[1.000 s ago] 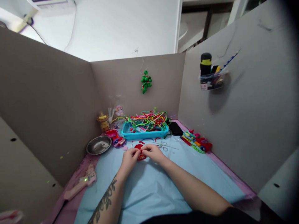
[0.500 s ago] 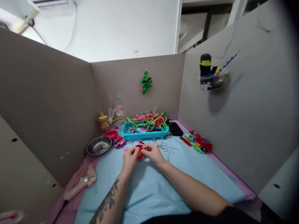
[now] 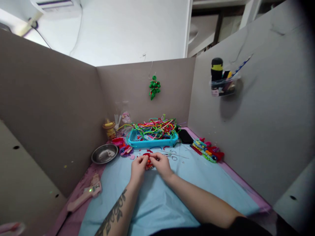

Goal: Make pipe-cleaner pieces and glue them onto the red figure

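Between my two hands is a small red fuzzy craft piece (image 3: 149, 164) with orange and pale bits along its lower side. My left hand (image 3: 138, 167) pinches its left edge, thumb and forefinger together. From the other side, my right hand (image 3: 161, 164) closes its fingertips on the top right of the same piece. Fingers cover much of it, so its full shape is hidden. Just past my right hand lie scissors (image 3: 173, 157) on the light blue cloth (image 3: 162, 203). Small red scraps are scattered behind the piece.
A blue tray (image 3: 152, 143) heaped with colourful pipe cleaners stands at the back. To the left are a metal bowl (image 3: 104, 154) with white bits, a red-purple fuzzy piece (image 3: 126, 150) and a pink glue gun (image 3: 86, 195). Right: a black phone (image 3: 185, 136) and fuzzy strips (image 3: 205, 151).
Both hands keep their pinch on the red piece. They have shifted only slightly, and the whole view has moved a little.
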Demonstrator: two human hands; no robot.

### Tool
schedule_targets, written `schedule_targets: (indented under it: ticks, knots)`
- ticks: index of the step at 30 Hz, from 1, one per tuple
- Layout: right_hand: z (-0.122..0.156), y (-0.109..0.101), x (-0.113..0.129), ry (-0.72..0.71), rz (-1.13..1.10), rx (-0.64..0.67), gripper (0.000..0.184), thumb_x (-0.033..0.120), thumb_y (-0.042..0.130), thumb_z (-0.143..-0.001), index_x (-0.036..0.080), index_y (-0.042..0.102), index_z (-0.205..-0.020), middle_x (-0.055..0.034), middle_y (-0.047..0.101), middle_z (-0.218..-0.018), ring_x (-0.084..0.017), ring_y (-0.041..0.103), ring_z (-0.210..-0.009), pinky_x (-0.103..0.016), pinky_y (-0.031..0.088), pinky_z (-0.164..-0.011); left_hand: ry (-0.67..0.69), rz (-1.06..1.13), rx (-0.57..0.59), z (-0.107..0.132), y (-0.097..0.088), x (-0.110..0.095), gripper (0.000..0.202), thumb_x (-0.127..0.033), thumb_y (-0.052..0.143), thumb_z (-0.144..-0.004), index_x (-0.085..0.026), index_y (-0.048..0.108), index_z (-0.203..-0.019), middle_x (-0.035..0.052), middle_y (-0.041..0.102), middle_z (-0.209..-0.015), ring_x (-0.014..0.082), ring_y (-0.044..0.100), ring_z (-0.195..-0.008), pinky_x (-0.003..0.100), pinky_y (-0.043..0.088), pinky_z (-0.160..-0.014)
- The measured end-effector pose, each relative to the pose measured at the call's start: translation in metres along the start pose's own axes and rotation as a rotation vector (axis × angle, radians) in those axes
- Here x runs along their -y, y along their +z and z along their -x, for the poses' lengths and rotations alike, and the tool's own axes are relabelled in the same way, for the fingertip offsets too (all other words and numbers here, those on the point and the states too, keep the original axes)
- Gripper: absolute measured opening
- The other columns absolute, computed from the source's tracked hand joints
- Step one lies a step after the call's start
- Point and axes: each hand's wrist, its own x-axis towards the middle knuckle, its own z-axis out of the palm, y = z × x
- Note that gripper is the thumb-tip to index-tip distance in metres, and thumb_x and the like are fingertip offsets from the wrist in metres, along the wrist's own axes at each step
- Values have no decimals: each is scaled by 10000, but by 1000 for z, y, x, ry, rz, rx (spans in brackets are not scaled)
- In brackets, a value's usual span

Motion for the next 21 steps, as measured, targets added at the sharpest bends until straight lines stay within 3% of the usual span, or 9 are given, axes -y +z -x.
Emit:
schedule_targets:
  ticks: [7,16,21]
  knots:
    - [1,-1,3,-54,69,31,134,222,571,-713,159,685,-743,-34,678,-671,-165,610,-616,-276,495,-620,30,-49,61,-3,-3,3,333,-435,658,-668,-104,670,-709,-30,513,-504,68,383,-431,187,281,-406]
    - [-4,-9,5,-230,200,22,205,176,539,-725,195,723,-813,-56,693,-793,-185,625,-755,-300,487,-714,-17,25,42,-1,-4,-5,326,-425,696,-615,-107,630,-627,-56,443,-441,53,328,-409,184,226,-404]
    - [-4,-8,2,-226,192,58,234,167,527,-742,218,733,-841,-49,683,-787,-182,615,-754,-307,481,-730,6,23,36,-2,-4,-3,324,-422,690,-626,-112,600,-599,-63,426,-439,53,328,-419,185,227,-415]
